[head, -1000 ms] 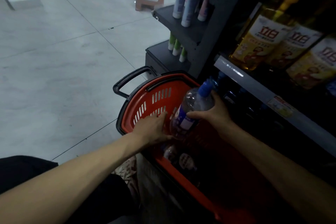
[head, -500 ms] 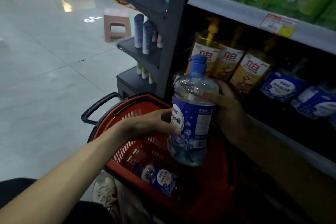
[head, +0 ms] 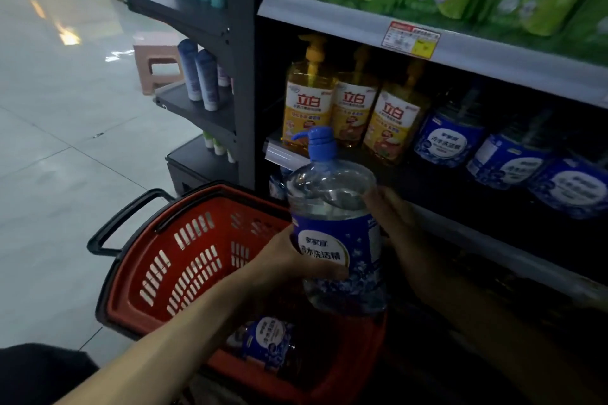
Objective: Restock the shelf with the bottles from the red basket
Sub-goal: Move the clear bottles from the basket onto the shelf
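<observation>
Blue-capped bottle [head: 342, 233] upright between gripping hands: left hand [head: 283, 260] low, right hand [head: 391, 217] higher.

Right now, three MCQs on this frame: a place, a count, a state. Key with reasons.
1. Where is the bottle?
A. lying in the basket
B. held above the basket
C. standing beside the basket

2. How many yellow bottles stand on the shelf?
A. one
B. five
C. three

3. What holds the bottle?
A. both hands
B. left hand alone
C. right hand alone

Key:
1 B: it is carried upright over the basket's inside.
2 C: three yellow pump bottles stand side by side.
3 A: the left hand's thumb crosses the label and the right hand grips the far side.
</observation>
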A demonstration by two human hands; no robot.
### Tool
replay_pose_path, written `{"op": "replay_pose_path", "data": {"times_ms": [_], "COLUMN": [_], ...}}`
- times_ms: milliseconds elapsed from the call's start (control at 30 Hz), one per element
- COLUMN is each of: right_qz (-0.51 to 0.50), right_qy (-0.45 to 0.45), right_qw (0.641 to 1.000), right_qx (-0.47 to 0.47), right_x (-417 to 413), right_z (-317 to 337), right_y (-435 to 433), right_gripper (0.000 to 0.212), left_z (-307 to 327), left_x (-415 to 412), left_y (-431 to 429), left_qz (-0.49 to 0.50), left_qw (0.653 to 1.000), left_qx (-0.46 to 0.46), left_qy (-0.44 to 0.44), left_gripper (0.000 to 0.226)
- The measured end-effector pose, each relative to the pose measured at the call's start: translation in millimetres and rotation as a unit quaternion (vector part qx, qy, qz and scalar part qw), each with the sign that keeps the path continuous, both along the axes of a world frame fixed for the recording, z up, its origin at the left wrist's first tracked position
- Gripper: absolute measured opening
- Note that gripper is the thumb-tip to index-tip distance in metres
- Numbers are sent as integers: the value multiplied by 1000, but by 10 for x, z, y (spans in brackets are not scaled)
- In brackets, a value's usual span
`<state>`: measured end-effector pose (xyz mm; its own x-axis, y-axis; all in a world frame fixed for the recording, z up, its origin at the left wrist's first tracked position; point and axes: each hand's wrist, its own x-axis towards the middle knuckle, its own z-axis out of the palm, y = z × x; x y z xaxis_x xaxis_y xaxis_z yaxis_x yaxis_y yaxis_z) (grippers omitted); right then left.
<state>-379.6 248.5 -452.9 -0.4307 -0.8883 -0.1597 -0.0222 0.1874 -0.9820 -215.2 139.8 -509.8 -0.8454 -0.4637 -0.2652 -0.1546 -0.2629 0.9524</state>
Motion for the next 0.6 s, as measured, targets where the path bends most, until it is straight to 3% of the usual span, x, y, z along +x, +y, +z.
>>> {"op": "replay_pose_path", "data": {"times_ms": [67, 267, 333, 433, 600], "right_qz": [-10, -9, 28, 50, 39], "right_qy": [-8, -4, 16, 66, 212], "right_qw": [1000, 998, 996, 995, 976], "right_qx": [13, 65, 77, 51, 24], "right_x": [-75, -363, -459, -557, -511], "right_z": [-14, -51, -66, -168, -429], "right_y": [108, 365, 450, 612, 792], "right_gripper": [53, 29, 38, 70, 85], "left_z": [-18, -18, 1, 43, 43], "left_x": [-84, -410, -525, -698, -928], "left_y": [-17, 79, 115, 170, 343], "left_qz": [11, 49, 64, 85, 89], "left_qw": [1000, 998, 997, 995, 988], "left_qx": [-22, -45, -48, -57, -125], "left_qy": [-3, 5, 8, 13, 4], "left_gripper": [79, 74, 70, 63, 69]}}
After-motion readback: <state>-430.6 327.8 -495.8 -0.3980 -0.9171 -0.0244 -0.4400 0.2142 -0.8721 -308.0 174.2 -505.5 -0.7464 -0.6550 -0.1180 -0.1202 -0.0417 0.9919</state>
